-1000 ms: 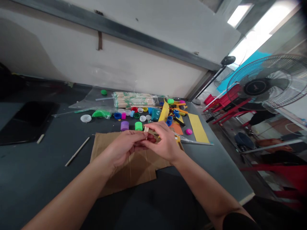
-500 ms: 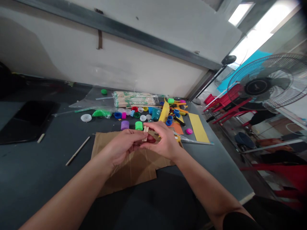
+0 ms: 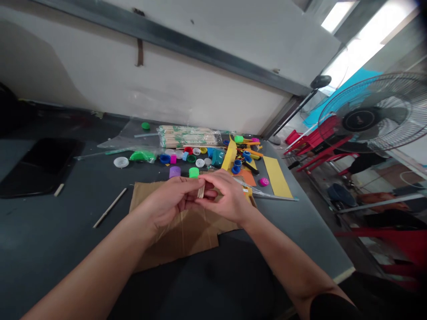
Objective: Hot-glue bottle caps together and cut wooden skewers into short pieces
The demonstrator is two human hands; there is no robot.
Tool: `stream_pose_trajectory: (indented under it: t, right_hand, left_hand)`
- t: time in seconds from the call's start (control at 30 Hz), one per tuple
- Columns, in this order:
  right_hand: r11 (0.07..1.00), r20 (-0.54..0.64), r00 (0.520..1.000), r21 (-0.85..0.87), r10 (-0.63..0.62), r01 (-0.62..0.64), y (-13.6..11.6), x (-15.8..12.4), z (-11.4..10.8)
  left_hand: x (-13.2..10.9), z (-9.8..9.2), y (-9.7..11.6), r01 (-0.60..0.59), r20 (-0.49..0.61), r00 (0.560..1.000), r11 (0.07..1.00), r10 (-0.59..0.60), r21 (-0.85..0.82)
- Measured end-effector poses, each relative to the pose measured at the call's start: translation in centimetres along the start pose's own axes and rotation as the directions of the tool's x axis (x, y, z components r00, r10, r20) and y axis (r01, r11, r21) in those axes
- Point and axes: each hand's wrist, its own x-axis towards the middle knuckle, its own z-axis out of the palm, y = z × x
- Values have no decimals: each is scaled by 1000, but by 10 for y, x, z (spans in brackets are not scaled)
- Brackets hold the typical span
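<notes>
My left hand (image 3: 170,202) and my right hand (image 3: 224,195) meet above a sheet of brown paper (image 3: 187,233) on the dark table (image 3: 50,240). Both pinch a short bundle of pale wooden sticks (image 3: 201,191) held between the fingertips; the sticks stand nearly upright and their lower ends are hidden by my fingers. A purple cap (image 3: 174,171) and a green cap (image 3: 194,172) sit just beyond the paper.
Several coloured caps (image 3: 190,156), a bag of wooden sticks (image 3: 187,136), yellow paper strips (image 3: 276,177) and a pink ball (image 3: 264,181) lie at the back. A loose stick (image 3: 110,207) and a black tablet (image 3: 40,166) lie left. A fan (image 3: 373,115) stands right, past the table edge.
The stick bundle has sunk a little deeper between my fingers and tilted slightly. Both hands stay together over the paper.
</notes>
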Motion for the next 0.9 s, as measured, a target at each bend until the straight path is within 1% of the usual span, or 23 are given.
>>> stream_pose_trajectory:
  t: [0.1, 0.2, 0.3, 0.47, 0.9]
  right_hand:
    - [1000, 20, 1000, 23, 13, -13, -1, -1, 2]
    - [999, 15, 1000, 39, 20, -21, -1, -1, 4]
    - [999, 12, 999, 41, 35, -35, -1, -1, 4]
    - [998, 53, 997, 26, 52, -53, 0, -2, 3]
    - [998, 60, 998, -59, 18, -15, 3, -2, 1]
  left_hand:
    - [0, 2, 1, 43, -10, 999, 999, -44, -20]
    - [1, 4, -1, 33, -24, 999, 999, -34, -26]
    - [1, 4, -2, 14, -64, 998, 1000, -15, -23]
    - [3, 1, -4, -10, -104, 995, 1000, 9, -15]
    - [6, 1, -8, -15, -114, 993, 1000, 17, 21]
